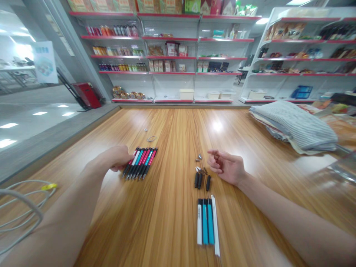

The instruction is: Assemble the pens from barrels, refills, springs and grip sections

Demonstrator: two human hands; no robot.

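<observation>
My left hand (119, 157) is closed at the left end of a row of assembled pens (141, 161), its fingertips on the outermost one. The pens have red, blue and white barrels with black grips and lie side by side. Over the table, my right hand (226, 166) hangs with its index finger stretched out and the others loosely curled; I see nothing held. Beside it lie small metal pen tips (199, 157), little dark and white parts (205, 170) and three black rubber grips (200, 181). Nearer me are a white barrel (199, 224), two blue barrels (205, 224) and white refills (215, 226).
A thin ring-shaped loop (151, 138) and a small bit (146, 129) lie beyond the pens. Folded striped cloth (294, 124) is at the right, near a clear container (343, 167). A grey cable (25, 200) coils at the left. Stocked shelves (169, 57) stand behind the table.
</observation>
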